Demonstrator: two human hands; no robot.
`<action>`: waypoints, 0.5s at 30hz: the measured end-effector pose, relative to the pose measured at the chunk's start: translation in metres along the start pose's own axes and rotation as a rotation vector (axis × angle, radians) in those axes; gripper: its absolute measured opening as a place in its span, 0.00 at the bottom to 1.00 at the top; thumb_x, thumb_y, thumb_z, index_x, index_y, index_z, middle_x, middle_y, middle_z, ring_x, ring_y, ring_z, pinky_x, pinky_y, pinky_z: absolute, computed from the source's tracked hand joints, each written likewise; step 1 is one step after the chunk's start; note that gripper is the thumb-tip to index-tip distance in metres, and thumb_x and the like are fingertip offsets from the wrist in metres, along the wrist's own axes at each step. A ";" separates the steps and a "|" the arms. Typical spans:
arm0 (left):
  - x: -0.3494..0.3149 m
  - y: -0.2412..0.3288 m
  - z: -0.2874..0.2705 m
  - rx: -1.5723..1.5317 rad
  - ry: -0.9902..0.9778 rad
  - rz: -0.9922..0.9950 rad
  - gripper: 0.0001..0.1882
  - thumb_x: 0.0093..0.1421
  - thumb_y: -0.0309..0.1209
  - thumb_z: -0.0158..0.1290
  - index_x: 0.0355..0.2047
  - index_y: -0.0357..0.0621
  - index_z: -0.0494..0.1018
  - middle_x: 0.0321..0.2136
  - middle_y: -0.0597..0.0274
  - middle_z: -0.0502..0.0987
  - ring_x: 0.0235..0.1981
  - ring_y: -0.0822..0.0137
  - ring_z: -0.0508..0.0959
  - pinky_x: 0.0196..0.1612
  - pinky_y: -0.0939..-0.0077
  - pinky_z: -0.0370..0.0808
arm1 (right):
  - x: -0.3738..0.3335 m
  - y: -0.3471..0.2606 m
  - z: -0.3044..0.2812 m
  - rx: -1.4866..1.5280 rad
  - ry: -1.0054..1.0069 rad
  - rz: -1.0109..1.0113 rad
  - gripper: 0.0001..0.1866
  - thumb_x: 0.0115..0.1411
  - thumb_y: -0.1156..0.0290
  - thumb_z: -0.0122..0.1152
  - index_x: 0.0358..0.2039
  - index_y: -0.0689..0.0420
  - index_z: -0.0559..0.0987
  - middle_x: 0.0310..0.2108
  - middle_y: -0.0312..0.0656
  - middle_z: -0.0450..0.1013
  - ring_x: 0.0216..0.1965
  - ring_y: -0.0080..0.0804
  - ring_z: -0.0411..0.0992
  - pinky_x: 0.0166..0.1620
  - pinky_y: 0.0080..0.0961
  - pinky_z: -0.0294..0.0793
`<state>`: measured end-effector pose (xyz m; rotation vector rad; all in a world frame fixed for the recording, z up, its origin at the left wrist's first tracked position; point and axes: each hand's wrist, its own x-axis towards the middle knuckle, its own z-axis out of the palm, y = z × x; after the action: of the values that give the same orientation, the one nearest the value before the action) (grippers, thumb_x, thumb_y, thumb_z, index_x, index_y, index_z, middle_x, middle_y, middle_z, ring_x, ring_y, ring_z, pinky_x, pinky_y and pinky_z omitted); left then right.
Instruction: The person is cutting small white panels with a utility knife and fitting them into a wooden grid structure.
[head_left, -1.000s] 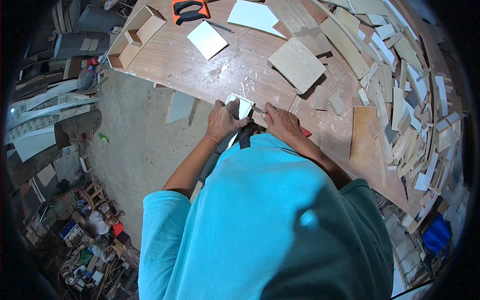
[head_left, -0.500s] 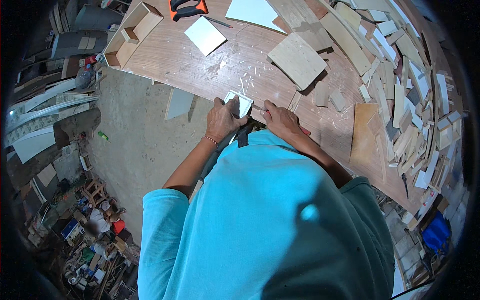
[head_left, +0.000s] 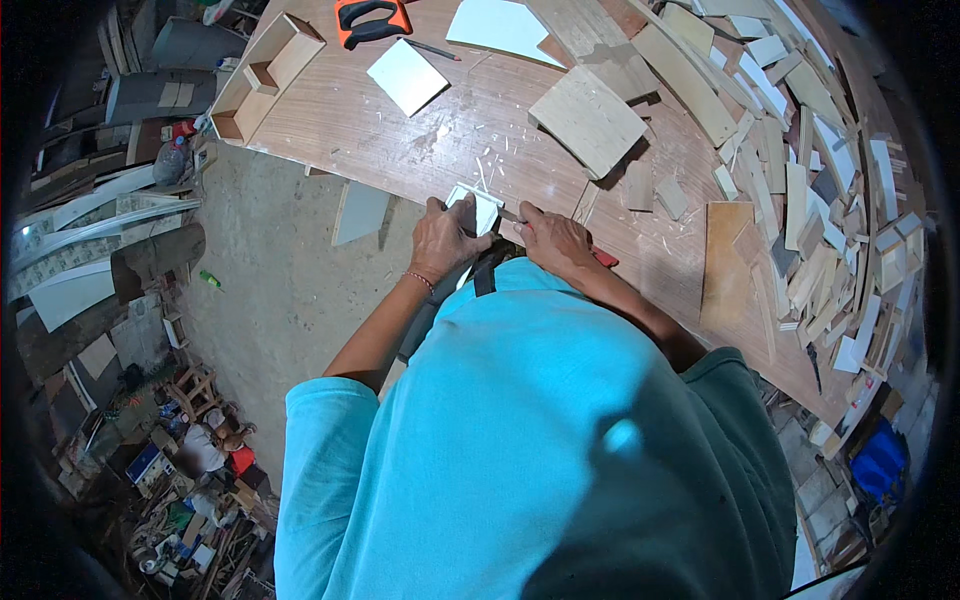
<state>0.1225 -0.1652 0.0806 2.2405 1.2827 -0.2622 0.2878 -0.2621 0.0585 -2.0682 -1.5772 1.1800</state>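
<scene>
Two things occupy my hands at the tabletop's near edge; the left hand pinches a small white piece, fingers laid over its left part and thumb at its near end; the right hand is curled round a tool with a red handle, its thin metal end at the piece's right edge, though whether they touch I cannot tell. The piece sits right at the tabletop's near edge; how much of it rests there and how much overhangs, my fingers hide. I judge it light and stiff, liable to chip at the corners, its smooth face perhaps slippery; best gripped by its left side and near end, well clear of the tool's tip. Pale shavings lie on the tabletop further in; toward the tabletop's far side are a saw, a pencil and a white board; offcuts heap over the tabletop's right end; I can read no label or lettering on piece, tool or saw.
</scene>
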 end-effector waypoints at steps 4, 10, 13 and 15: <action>0.000 0.001 0.000 -0.009 0.026 0.014 0.37 0.35 0.47 0.62 0.46 0.44 0.71 0.32 0.42 0.68 0.31 0.48 0.74 0.35 0.62 0.73 | 0.001 0.001 0.003 0.010 0.008 0.029 0.13 0.57 0.63 0.48 0.39 0.56 0.67 0.28 0.56 0.72 0.33 0.56 0.71 0.34 0.51 0.67; -0.001 0.002 0.002 -0.010 0.069 0.008 0.35 0.34 0.46 0.64 0.42 0.37 0.73 0.31 0.47 0.69 0.31 0.54 0.74 0.36 0.65 0.73 | 0.000 -0.005 -0.003 -0.027 -0.029 0.031 0.14 0.57 0.62 0.49 0.40 0.55 0.67 0.29 0.59 0.71 0.34 0.58 0.71 0.34 0.52 0.67; 0.000 -0.001 0.004 -0.007 0.088 0.023 0.35 0.34 0.47 0.64 0.42 0.37 0.73 0.30 0.47 0.69 0.31 0.54 0.73 0.36 0.65 0.72 | -0.002 -0.006 -0.001 -0.051 0.019 0.012 0.14 0.56 0.63 0.49 0.41 0.55 0.67 0.30 0.60 0.70 0.34 0.59 0.70 0.34 0.51 0.67; -0.001 0.002 0.003 -0.004 0.098 0.018 0.35 0.34 0.47 0.63 0.41 0.37 0.73 0.30 0.47 0.69 0.31 0.54 0.73 0.36 0.65 0.72 | -0.003 -0.008 -0.004 -0.082 0.029 0.010 0.14 0.56 0.63 0.49 0.41 0.55 0.67 0.29 0.60 0.70 0.33 0.58 0.71 0.33 0.51 0.68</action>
<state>0.1240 -0.1682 0.0792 2.2857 1.3105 -0.1452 0.2852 -0.2613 0.0673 -2.1370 -1.6295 1.1004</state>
